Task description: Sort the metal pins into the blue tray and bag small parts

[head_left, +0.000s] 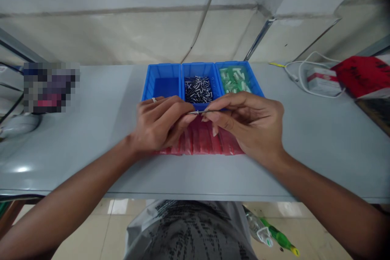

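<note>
Between the fingertips of both hands is a thin metal pop rivet [197, 112], held level, with a small flange near its middle. My left hand [163, 124], with a ring on one finger, pinches its left end. My right hand [254, 124] is closed on the thin pin at the right end. Just behind the hands, the middle blue bin [198, 67] holds a heap of similar small metal rivets [198, 88]. Under the hands lie red plastic packets [199, 140] in a row, partly hidden by the fingers.
The left blue bin [164, 68] shows its bare floor; the right blue bin [255, 79] contains green-and-white packets [235, 79]. A white box [323, 81] with a cable and a red cloth [362, 76] lie at the right. Blurred items [56, 87] stand at left. Bottles [278, 235] lie on the floor.
</note>
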A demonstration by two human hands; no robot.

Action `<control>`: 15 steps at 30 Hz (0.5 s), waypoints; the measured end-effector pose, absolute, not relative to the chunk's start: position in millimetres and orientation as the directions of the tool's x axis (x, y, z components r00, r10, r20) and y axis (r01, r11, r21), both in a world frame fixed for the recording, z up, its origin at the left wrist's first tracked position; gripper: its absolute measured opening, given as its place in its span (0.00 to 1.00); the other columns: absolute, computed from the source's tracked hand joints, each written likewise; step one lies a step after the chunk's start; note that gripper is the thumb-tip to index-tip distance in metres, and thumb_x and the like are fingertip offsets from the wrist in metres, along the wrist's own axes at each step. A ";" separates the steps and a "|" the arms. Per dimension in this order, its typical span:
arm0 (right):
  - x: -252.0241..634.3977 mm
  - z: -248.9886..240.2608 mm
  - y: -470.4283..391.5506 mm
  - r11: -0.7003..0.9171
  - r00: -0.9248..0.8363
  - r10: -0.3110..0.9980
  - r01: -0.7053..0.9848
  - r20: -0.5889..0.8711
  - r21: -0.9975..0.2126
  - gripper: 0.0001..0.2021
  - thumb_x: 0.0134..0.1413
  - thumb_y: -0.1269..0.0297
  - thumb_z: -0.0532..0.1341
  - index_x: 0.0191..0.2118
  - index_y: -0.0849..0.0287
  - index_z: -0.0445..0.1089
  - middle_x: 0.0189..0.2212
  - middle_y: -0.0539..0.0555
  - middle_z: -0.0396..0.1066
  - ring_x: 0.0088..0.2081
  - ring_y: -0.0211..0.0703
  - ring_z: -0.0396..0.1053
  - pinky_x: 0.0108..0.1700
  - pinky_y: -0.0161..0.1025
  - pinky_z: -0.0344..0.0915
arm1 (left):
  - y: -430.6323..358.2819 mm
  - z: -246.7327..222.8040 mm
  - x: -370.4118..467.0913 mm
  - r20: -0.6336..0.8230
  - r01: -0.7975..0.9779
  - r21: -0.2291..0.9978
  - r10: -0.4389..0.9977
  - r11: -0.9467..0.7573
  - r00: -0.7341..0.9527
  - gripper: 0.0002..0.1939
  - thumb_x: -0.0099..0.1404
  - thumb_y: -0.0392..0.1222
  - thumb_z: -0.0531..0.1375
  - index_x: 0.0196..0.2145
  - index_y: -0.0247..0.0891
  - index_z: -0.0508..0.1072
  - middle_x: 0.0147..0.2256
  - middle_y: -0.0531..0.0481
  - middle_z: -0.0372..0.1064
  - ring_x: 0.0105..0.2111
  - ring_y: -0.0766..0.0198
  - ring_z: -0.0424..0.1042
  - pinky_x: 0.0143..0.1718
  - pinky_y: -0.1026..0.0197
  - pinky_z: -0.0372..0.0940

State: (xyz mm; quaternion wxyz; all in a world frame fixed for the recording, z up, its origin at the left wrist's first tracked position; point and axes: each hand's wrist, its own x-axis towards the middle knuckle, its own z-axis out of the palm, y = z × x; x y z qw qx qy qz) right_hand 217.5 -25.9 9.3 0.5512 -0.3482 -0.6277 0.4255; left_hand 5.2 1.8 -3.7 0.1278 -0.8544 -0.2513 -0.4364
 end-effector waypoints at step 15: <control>218.1 10.2 -26.5 0.402 -0.139 0.902 -0.069 0.408 -0.913 0.06 0.55 0.71 0.71 0.38 0.53 0.79 0.34 0.48 0.79 0.24 0.35 0.74 0.23 0.37 0.75 | -3.0 -2.5 4.2 0.857 0.543 0.000 0.280 -0.840 0.434 0.04 0.73 0.41 0.58 0.39 0.41 0.70 0.26 0.55 0.74 0.23 0.69 0.73 0.22 0.62 0.64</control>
